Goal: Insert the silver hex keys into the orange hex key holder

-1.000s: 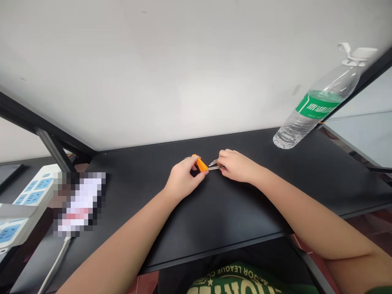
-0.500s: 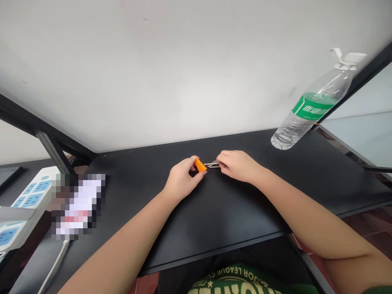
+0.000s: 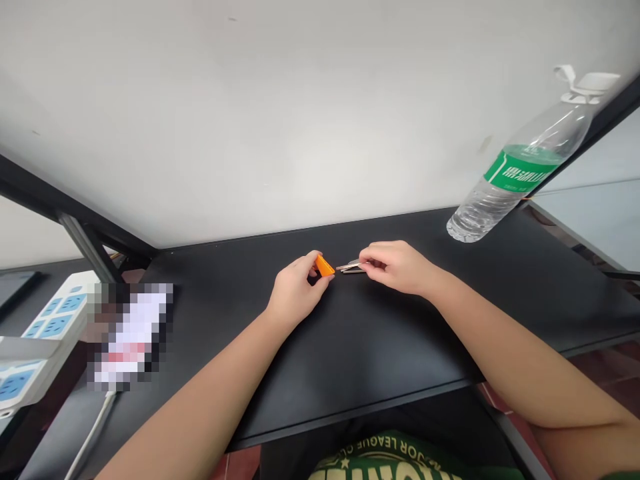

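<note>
My left hand (image 3: 296, 290) is closed around a small orange plastic holder (image 3: 325, 266), pinching it between thumb and fingers. Dark marks like a row of small holes run along the holder's right-hand edge. Facing it, my right hand (image 3: 393, 265) pinches a thin silvery metal rod (image 3: 349, 265), which looks like a hex key. The rod's left end is close to the holder, with a slight gap. More slim metal rods (image 3: 354, 271) lie just below it on the black tabletop, partly hidden by my right fingers.
At the back right stands a large clear water bottle (image 3: 523, 167) with a green label. A blurred-out phone (image 3: 133, 333) with a white cable (image 3: 95, 427) lies on the left. Beyond it is a white power strip (image 3: 75, 293). A pale wall (image 3: 300, 133) closes off the back.
My right hand has drawn slightly right, and the rod's end now stands a little apart from the orange holder. My left hand keeps its grip. The view has shifted slightly.
</note>
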Available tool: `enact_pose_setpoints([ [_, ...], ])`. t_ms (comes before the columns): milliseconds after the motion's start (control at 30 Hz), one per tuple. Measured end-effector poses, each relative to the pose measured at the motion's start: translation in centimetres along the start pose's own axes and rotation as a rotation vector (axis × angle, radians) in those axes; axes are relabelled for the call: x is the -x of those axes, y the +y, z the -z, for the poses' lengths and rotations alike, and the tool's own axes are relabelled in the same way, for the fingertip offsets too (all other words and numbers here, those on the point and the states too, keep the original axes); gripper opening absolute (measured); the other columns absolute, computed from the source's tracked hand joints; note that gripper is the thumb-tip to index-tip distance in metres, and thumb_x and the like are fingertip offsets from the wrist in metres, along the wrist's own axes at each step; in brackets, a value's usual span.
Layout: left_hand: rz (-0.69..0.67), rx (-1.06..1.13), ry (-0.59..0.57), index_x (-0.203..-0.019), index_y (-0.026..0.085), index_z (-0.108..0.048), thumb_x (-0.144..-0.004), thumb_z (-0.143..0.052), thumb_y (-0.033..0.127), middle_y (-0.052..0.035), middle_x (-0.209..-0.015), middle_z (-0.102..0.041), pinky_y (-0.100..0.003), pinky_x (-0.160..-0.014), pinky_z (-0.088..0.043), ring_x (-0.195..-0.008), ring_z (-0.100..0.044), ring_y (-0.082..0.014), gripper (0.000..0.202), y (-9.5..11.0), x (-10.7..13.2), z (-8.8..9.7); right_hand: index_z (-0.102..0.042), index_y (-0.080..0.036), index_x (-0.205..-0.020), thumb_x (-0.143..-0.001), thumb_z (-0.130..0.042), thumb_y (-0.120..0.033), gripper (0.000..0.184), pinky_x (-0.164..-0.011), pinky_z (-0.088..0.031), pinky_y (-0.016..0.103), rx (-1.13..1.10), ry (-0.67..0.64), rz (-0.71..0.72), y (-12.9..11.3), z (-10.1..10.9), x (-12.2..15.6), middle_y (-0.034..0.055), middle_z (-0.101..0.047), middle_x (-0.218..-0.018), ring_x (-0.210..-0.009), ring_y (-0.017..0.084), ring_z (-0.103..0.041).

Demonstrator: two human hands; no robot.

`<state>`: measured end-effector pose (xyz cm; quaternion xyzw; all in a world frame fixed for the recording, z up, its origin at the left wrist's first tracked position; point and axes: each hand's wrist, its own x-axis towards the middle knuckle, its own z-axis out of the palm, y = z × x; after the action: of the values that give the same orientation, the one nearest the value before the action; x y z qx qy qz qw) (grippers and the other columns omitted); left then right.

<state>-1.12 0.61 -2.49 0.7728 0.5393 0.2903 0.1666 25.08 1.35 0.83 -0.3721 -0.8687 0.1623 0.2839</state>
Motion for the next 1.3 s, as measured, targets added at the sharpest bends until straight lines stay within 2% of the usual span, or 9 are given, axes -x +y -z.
enact_pose_setpoints([
  [367, -0.069, -0.075, 0.025, -0.115, 0.028, -0.065, -0.088, -0.072, 0.035, 0.0012, -0.092, -0.071, -0.031, -0.076, -0.053, -0.083, -0.068, -0.0178, 0.029, 0.0, 0.3, 0.0, -0.068, -0.022, -0.089, -0.098, -0.055, -0.023, 0.016, -0.064, -0.043, 0.026, -0.11, 0.011, -0.025, -0.5, 0.0, 0.1, 0.0012, -0.068, -0.078, -0.064, 0.013, -0.055],
  [567, -0.231, -0.148, 0.103, -0.119, 0.024, -0.064, -0.091, -0.068, 0.033, -0.0009, -0.094, -0.073, -0.031, -0.074, -0.053, -0.082, -0.068, -0.0182, 0.03, -0.3, 0.4, -0.4, -0.069, -0.02, -0.089, -0.099, -0.058, -0.023, 0.015, -0.064, -0.042, 0.026, -0.109, -0.009, -0.006, -0.4, -0.3, 0.0, 0.0015, -0.069, -0.081, -0.064, 0.012, -0.054],
  [767, -0.353, -0.245, 0.131, -0.104, 0.021, -0.065, -0.088, -0.068, 0.034, -0.0016, -0.083, -0.069, -0.033, -0.071, -0.05, -0.072, -0.063, -0.0184, 0.021, 0.7, 0.7, -0.4, -0.07, -0.022, -0.092, -0.097, -0.062, -0.021, 0.009, -0.069, -0.045, 0.026, -0.253, -0.116, -0.143, -1.5, -2.4, -0.5, -0.0006, -0.071, -0.084, -0.072, 0.013, -0.06],
  [833, -0.347, -0.246, 0.126, -0.104, 0.021, -0.064, -0.086, -0.067, 0.029, -0.0009, -0.082, -0.069, -0.033, -0.071, -0.049, -0.071, -0.063, -0.018, 0.02, 1.0, 0.8, -0.3, -0.068, -0.022, -0.096, -0.095, -0.065, -0.022, 0.004, -0.07, -0.047, 0.027, -0.352, -0.132, -0.186, -1.8, -3.0, -0.6, -0.0012, -0.07, -0.086, -0.073, 0.013, -0.061],
  [1000, -0.271, -0.194, 0.127, -0.108, 0.022, -0.064, -0.083, -0.067, 0.027, 0.0014, -0.079, -0.068, -0.03, -0.069, -0.049, -0.07, -0.063, -0.0166, 0.026, 0.8, 0.9, -0.4, -0.062, -0.021, -0.097, -0.094, -0.068, -0.031, 0.011, -0.062, -0.05, 0.027, -0.613, -0.15, -0.335, -2.3, -3.7, -0.6, -0.0019, -0.065, -0.08, -0.066, 0.013, -0.061],
  [1100, -0.268, -0.19, 0.123, -0.11, 0.023, -0.063, -0.082, -0.067, 0.027, 0.0027, -0.076, -0.067, -0.03, -0.07, -0.049, -0.068, -0.063, -0.0164, 0.028, 0.6, 0.9, -0.5, -0.059, -0.021, -0.095, -0.096, -0.065, -0.033, 0.013, -0.061, -0.052, 0.027, -0.683, -0.183, -0.356, -2.4, -3.7, -0.7, -0.0017, -0.064, -0.078, -0.064, 0.014, -0.062],
  [1167, -0.282, -0.2, 0.123, -0.113, 0.022, -0.062, -0.084, -0.066, 0.026, 0.0014, -0.081, -0.07, -0.032, -0.073, -0.05, -0.071, -0.065, -0.0174, 0.03, 0.5, 0.8, -0.5, -0.061, -0.021, -0.098, -0.095, -0.067, -0.034, 0.014, -0.065, -0.052, 0.027, -0.563, -0.154, -0.296, -2.2, -3.4, -0.7, 0.0001, -0.065, -0.085, -0.07, 0.014, -0.062],
  [1267, -0.254, -0.229, 0.135, -0.12, 0.022, -0.059, -0.083, -0.063, 0.021, -0.0009, -0.09, -0.072, -0.032, -0.076, -0.051, -0.077, -0.067, -0.0191, 0.037, 0.5, 0.5, -0.3, -0.066, -0.019, -0.095, -0.098, -0.063, -0.029, 0.01, -0.073, -0.048, 0.029, -0.128, -0.094, -0.155, -1.0, -2.2, -0.6, 0.0041, -0.064, -0.098, -0.079, 0.014, -0.06],
  [1300, -0.232, -0.235, 0.125, -0.121, 0.023, -0.058, -0.082, -0.062, 0.019, -0.0009, -0.092, -0.073, -0.032, -0.075, -0.051, -0.078, -0.067, -0.0189, 0.039, 0.5, 0.4, -0.2, -0.067, -0.018, -0.094, -0.099, -0.059, -0.024, 0.011, -0.071, -0.046, 0.029, 0.015, -0.135, -0.142, -0.5, -1.8, -0.5, 0.0049, -0.063, -0.099, -0.077, 0.014, -0.058],
])
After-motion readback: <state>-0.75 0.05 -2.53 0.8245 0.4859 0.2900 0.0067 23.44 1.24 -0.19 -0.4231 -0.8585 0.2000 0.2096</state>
